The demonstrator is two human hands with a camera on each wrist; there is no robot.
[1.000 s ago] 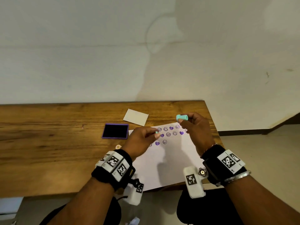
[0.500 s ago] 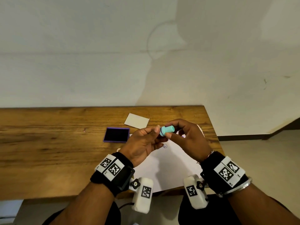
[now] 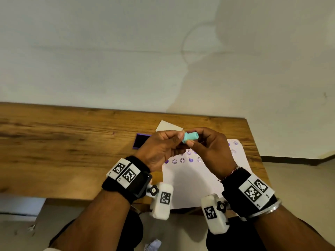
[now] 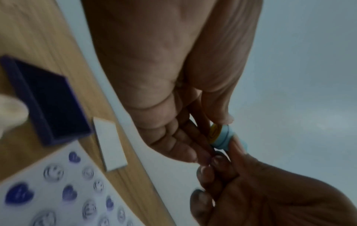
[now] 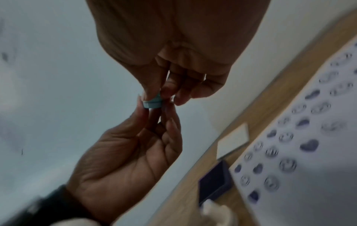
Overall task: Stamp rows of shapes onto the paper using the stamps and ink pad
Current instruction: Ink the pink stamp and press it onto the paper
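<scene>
Pinched small turquoise plastic stamp (image 3: 190, 138) between right hand (image 3: 212, 151) and left hand (image 3: 159, 151) grips; best turned face-down, steadied before inking.

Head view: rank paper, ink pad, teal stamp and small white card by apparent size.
1. Paper, largest.
2. Teal stamp, ink pad, white card: unranked; hands hide much of the pad and card, and the raised stamp sits nearer the camera.

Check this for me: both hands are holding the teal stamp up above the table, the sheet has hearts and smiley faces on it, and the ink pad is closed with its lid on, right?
Not quite: the ink pad is open, its dark ink surface bare, as the left wrist view shows. The rest holds: the left hand and right hand hold the teal stamp above the table, and the sheet carries hearts and smiley faces.
</scene>
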